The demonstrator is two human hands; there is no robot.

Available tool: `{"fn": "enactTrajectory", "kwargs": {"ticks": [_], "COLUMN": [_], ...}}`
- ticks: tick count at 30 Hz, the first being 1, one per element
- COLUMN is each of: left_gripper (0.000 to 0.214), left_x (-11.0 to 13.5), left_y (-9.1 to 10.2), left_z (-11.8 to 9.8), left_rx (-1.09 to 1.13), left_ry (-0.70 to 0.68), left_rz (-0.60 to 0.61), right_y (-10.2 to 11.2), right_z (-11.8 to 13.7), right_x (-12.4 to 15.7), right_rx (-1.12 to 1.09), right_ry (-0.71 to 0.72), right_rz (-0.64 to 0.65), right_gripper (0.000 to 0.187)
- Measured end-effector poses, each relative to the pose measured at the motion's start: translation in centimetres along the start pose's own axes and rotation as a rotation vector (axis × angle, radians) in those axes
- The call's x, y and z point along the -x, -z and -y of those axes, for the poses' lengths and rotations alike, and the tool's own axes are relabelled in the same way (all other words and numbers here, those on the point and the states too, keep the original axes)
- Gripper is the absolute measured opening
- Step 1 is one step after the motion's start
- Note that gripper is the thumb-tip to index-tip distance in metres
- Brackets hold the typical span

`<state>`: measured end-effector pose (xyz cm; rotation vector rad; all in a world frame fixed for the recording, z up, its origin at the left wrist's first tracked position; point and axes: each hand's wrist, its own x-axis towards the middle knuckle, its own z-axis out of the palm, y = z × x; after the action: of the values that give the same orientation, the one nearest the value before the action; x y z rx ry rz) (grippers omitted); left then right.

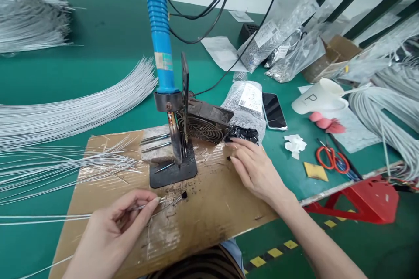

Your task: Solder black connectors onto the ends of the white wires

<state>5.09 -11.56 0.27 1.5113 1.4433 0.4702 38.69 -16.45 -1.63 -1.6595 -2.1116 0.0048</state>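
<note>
Green tabletop (108,69) fills most of the view, with a brown cardboard sheet (225,200) lying on its near edge; on the sheet stands a blue-handled soldering iron (159,39), upright with its tip down in a holder on a black base plate (173,174); a dark square fan (206,124) sits tilted just behind.

Near the front of the cardboard, the left hand (116,222) has thumb and forefinger closed together on thin white wires (65,216), which trail off to the left; just past those fingertips lies a small black cap (184,195) at the end of a wire, though I cannot tell whether that wire is in the grip too.

Across from it, the right hand (257,170) is at a pile of small black pieces (245,134), thumb and forefinger a little apart; whether it has hold of one cannot be told.

Farther right are a smartphone (274,111), crumpled tissue (295,145), a yellow sponge (315,171) and orange-handled scissors (332,160); a large wire bundle (75,111) curves in from the left.
</note>
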Motion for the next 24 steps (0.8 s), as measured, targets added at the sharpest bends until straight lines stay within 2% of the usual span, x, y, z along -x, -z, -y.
{"fn": "enactTrajectory", "kwargs": {"ticks": [4,7,11,18,22,24], "left_gripper": [0.044,0.044,0.044,0.039,0.036,0.034], "left_x": [-0.5,-0.7,-0.8,-0.1,-0.2,-0.3], "left_y": [0.3,0.4,0.4,-0.7,-0.7,-0.6], "left_z": [0.6,0.7,0.6,-0.4,-0.6,-0.8], "left_rx": [-0.014,-0.011,-0.022,0.001,-0.012,-0.022], "left_ry": [-0.015,-0.016,-0.017,0.028,0.015,-0.011], "left_rz": [0.035,0.013,0.042,-0.035,-0.009,0.011], "right_y": [-0.8,-1.0,-0.9,-0.5,-0.3,-0.6], "right_z": [-2.1,-2.5,-1.4,1.1,1.5,1.5], "right_x": [-2.1,-2.4,-0.7,2.7,2.6,1.7], "right_rx": [0.005,0.007,-0.014,-0.085,-0.068,-0.029], "right_ry": [0.002,-0.003,-0.011,-0.001,-0.086,-0.147], "right_rz": [0.032,0.047,0.039,-0.059,-0.189,-0.221], "right_gripper": [0.023,0.023,0.023,0.022,0.031,0.028]}}
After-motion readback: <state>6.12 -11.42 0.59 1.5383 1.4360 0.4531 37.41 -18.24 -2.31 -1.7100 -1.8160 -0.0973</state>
